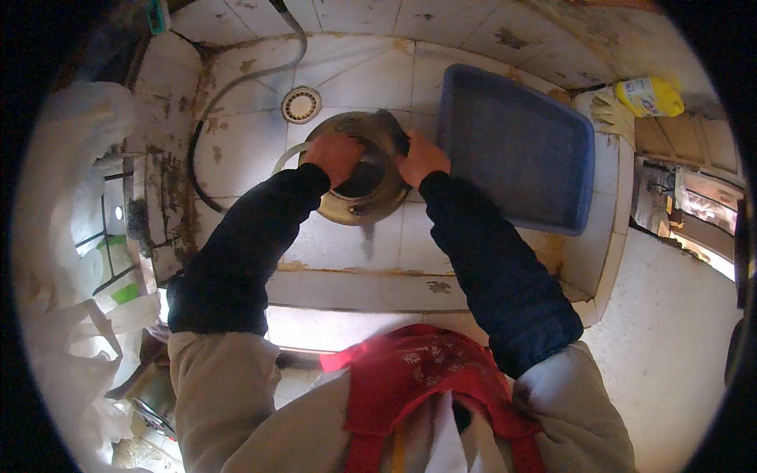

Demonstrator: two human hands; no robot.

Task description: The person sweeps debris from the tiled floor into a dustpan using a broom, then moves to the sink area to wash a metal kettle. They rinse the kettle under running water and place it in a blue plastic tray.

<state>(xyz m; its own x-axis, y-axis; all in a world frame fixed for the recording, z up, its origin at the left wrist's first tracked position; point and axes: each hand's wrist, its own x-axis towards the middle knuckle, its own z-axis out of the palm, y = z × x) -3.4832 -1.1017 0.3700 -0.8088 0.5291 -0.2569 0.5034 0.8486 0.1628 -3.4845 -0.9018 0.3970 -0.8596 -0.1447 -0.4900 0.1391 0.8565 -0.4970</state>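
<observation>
A round, brass-coloured metal pot [341, 208] with a wide opening stands on the white tiled floor of a low basin. My left hand [336, 158] lies over the pot's left rim, its fingers reaching to the opening and blurred. At the pot's right side my right hand [424, 158] is on a dark part of its edge, fingers bent; what exactly they grip is hard to tell. A pale hose [287, 155] curves beside my left wrist and passes behind the sleeve. Both forearms wear dark sleeve covers.
A blue-grey plastic tray [514, 148] lies right of the pot. Behind it is a round drain grate [301, 105]. A dark hose [198, 154] runs along the left. A rubber glove [612, 113] and a yellow bottle [650, 97] lie at the right ledge. Tiled walls [366, 292] edge the basin.
</observation>
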